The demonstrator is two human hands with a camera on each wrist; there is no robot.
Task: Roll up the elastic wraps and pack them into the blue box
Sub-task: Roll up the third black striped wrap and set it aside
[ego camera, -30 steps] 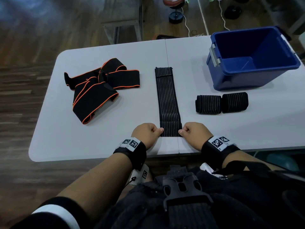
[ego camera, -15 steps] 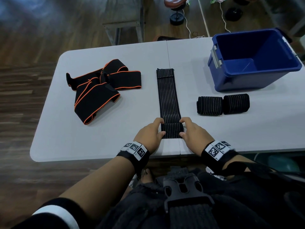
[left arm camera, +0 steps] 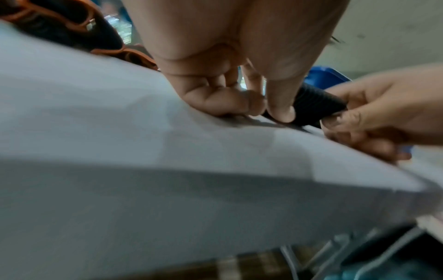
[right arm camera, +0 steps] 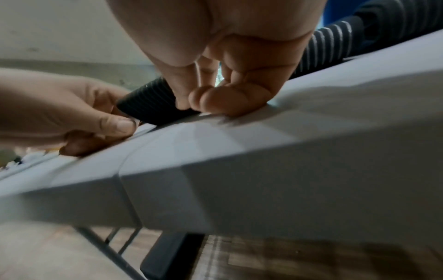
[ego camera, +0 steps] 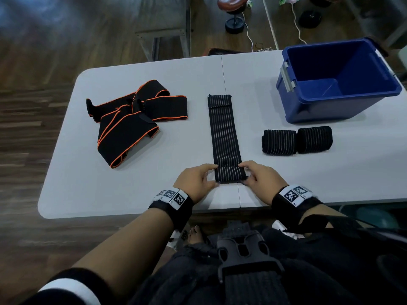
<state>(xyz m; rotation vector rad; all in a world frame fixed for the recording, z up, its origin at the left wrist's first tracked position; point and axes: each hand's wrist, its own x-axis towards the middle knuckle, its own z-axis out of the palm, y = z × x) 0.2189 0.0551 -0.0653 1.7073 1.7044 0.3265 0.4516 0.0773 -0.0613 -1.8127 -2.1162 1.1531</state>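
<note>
A black striped elastic wrap lies flat down the middle of the grey table, its near end turned into a small roll. My left hand pinches the roll's left end between thumb and fingers. On the opposite end my right hand pinches it the same way. Two finished striped rolls lie side by side to the right. Behind them stands the blue box, open, with nothing visible inside.
A loose heap of black wraps with orange edging lies on the left half of the table. The table's near edge runs just below my wrists. A stool and cables stand on the wooden floor beyond the far edge.
The near end of the striped wrap has been turned over into a small roll, and both hands have shifted a little forward with it. The flat stretch is slightly shorter.
</note>
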